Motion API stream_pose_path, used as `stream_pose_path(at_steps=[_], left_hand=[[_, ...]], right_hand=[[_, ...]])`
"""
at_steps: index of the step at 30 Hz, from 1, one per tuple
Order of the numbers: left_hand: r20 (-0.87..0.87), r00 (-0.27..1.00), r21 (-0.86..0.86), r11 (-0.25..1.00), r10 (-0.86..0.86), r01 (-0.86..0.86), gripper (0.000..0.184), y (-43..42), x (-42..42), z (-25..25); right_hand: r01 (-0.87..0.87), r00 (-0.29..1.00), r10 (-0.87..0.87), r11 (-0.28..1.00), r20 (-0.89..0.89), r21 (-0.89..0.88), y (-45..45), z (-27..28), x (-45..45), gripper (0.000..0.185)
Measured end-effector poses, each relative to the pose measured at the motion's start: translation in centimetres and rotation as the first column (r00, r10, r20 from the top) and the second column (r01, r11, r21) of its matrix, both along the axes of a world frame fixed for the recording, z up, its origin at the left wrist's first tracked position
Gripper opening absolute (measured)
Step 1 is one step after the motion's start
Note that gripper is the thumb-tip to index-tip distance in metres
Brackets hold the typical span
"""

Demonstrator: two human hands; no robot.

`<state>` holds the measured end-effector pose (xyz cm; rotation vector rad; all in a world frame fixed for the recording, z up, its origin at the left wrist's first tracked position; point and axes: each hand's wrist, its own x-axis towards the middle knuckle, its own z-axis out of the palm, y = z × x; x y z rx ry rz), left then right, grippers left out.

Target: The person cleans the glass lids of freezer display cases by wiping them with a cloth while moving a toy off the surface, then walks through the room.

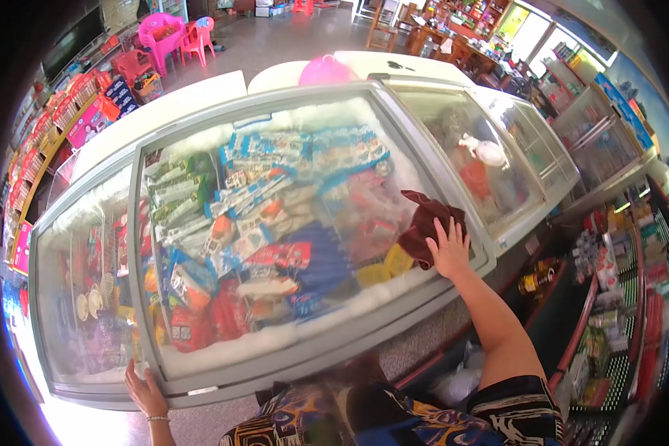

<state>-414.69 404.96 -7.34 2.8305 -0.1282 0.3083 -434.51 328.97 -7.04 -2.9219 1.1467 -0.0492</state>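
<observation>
A chest freezer with a sliding glass lid (pixel 275 193) holds many frozen packets (pixel 264 152), seen through the glass, with frost along its inner edges. My right hand (pixel 449 245) lies on a dark brown cloth (pixel 425 223), fingers spread, pressing it on the glass near the lid's right edge. At the lower left, my left hand (pixel 146 388) rests on the freezer's grey front frame with its fingers apart and nothing in it.
A second freezer (pixel 472 149) with a white figure on its glass adjoins on the right. Behind stand a pink balloon-like object (pixel 325 71) and pink chairs (pixel 197 41). Goods shelves (pixel 602 327) line the right; baskets (pixel 63 115) stand at left.
</observation>
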Motion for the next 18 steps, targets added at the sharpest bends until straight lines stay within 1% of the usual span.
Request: stream_pose_path(at_steps=[2,3,5,6,7,9,11,13,15,17,18], left_hand=[[0.037,0.997,0.08,0.994,0.072,-0.074,0.048,1.0,0.2,-0.9],[0.058,0.993,0.123,0.986,0.105,-0.111,0.047,0.6,-0.2,-1.1],[0.126,0.96,-0.06,0.968,0.25,-0.244,0.052,-2.0,-2.0,-0.9],[0.147,0.933,-0.155,0.939,0.329,-0.307,0.055,-4.6,-2.6,-0.8],[0.112,0.95,-0.185,0.945,0.292,-0.268,0.053,-7.4,-3.5,-1.1],[0.038,0.979,-0.225,0.956,0.202,-0.189,0.05,-16.4,-6.6,-0.4],[0.005,1.0,-0.255,0.967,0.031,-0.029,0.053,-26.4,-9.5,0.7],[-0.108,0.985,-0.094,0.988,-0.133,0.123,0.057,-34.8,-11.4,2.3],[-0.113,0.97,-0.204,0.961,-0.213,0.188,0.063,-40.5,-12.3,3.0],[-0.195,0.965,-0.194,0.971,-0.177,0.139,0.064,-43.5,-12.8,2.9],[-0.229,0.966,-0.017,0.992,-0.123,0.122,0.066,-45.3,-12.7,3.9]], right_hand=[[-0.117,0.992,0.119,0.991,0.03,-0.06,-4.7,-0.8,3.6,0.066],[-0.149,0.988,0.151,0.985,0.024,-0.086,-7.1,-1.1,6.3,0.067],[-0.198,0.98,0.199,0.98,0.018,-0.036,-11.3,-1.0,12.6,0.069],[-0.228,0.973,0.229,0.973,0.019,-0.041,-13.2,-1.0,16.0,0.069],[-0.261,0.965,0.262,0.965,0.015,-0.036,-14.8,-1.2,19.3,0.069],[-0.306,0.944,0.313,0.949,0.105,-0.083,-17.9,-2.7,25.5,0.069],[-0.285,0.955,0.288,0.957,0.07,-0.053,-19.5,-1.7,31.0,0.069],[-0.27,0.957,0.272,0.962,0.099,-0.034,-21.0,-1.6,35.6,0.069],[-0.255,0.964,0.248,0.965,0.093,0.067,-22.0,-0.7,39.4,0.069],[-0.253,0.958,0.242,0.966,0.152,0.057,-23.3,-1.4,42.8,0.069],[-0.249,0.955,0.238,0.967,0.177,0.044,-23.6,-1.4,44.1,0.068]])
